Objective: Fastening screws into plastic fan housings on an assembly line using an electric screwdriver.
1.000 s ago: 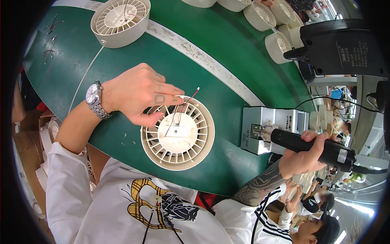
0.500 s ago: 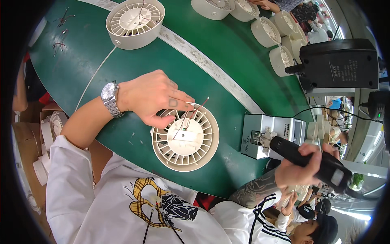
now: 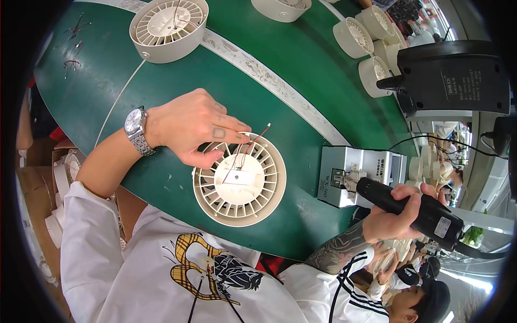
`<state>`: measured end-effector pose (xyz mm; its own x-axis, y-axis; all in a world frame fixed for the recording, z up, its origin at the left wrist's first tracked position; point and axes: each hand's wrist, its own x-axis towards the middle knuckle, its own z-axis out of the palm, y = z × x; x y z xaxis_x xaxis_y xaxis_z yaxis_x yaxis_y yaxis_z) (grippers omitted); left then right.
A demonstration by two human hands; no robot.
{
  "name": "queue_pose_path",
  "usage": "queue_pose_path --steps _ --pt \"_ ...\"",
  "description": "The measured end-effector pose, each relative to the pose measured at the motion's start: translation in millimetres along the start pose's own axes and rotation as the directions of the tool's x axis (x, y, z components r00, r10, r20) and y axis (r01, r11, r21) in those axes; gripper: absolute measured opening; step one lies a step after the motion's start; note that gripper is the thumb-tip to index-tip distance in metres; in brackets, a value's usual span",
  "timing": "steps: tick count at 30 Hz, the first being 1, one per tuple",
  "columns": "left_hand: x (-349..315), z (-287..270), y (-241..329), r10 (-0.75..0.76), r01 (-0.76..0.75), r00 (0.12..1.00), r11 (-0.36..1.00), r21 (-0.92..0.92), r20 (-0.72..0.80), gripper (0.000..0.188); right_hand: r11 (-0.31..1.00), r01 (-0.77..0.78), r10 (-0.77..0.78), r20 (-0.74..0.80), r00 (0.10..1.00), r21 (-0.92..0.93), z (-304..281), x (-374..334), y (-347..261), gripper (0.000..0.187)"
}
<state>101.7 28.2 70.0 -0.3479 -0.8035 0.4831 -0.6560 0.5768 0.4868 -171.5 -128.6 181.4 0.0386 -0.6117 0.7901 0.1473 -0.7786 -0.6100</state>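
Left hand (image 3: 202, 129), half open, rests its fingers on the round white housing (image 3: 237, 183) on the green table (image 3: 301, 188), where light pressure with the wires (image 3: 263, 132) clear should serve best, while the right hand (image 3: 401, 218) wraps round a black screwdriver (image 3: 379, 195).

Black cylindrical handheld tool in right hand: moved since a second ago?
Yes. The tool has tilted: against the silver rectangular metal box, its cable end sits lower in the picture, while its front end barely shifts.

Bright | light strip (image 3: 474, 282) glaring lower right | soft sheen on tabletop (image 3: 308, 212) | fisheye bend, black rim
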Motion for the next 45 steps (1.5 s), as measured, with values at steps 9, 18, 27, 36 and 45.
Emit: queue_pose_path --steps 9,18,27,36,45 --pt "-0.1 -0.5 0.3 -0.01 0.01 1.0 1.0 0.0 0.013 0.036 1.0 -0.015 0.015 0.032 0.999 0.013 -1.3 -0.6 1.8 0.045" --pt "0.3 -0.1 0.9 -0.006 0.005 1.0 1.0 0.02 0.015 0.036 0.997 -0.058 0.056 0.031 0.998 0.055 -1.6 0.1 -0.7 0.043" --pt "-1.4 1.3 0.0 -0.007 0.007 1.0 1.0 0.011 0.004 0.037 0.998 -0.038 0.037 0.012 0.999 0.048 -4.3 3.1 -0.5 0.042" --pt "0.3 0.4 0.5 -0.002 0.002 1.0 1.0 -0.002 0.01 0.037 0.998 -0.03 0.03 0.003 1.0 0.046 -6.9 4.8 0.0 0.043" --pt "-0.5 1.1 0.1 0.007 -0.007 1.0 1.0 0.003 -0.002 0.037 1.0 -0.003 0.002 0.048 0.999 0.027 -2.4 -1.3 2.3 0.044"
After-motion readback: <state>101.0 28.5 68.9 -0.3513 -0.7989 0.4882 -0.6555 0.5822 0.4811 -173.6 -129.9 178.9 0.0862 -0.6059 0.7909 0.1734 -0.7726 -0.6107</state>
